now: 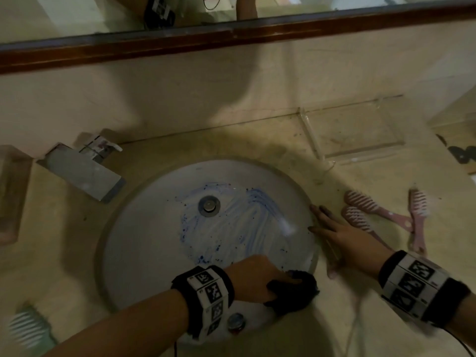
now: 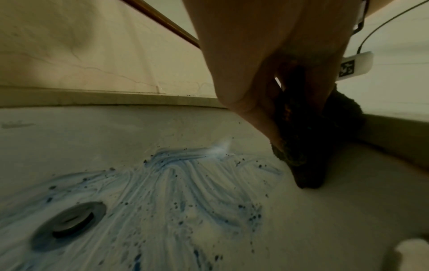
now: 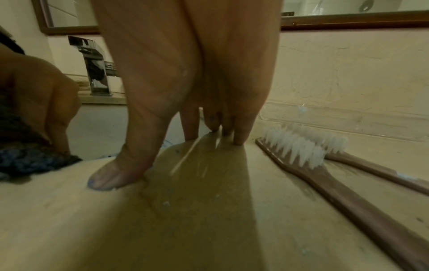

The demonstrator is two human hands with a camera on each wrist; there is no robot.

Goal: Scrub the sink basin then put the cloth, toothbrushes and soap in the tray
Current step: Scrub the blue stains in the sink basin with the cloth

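The left hand clenches a dark crumpled cloth against the near right wall of the round white sink basin, which is streaked with blue. The right hand lies flat, fingers extended, on the beige stone counter beside three pink toothbrushes. The clear tray sits behind them.

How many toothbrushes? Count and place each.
4: three pink toothbrushes on the counter right of the sink; one blurred green toothbrush near-left. More may lie out of view.
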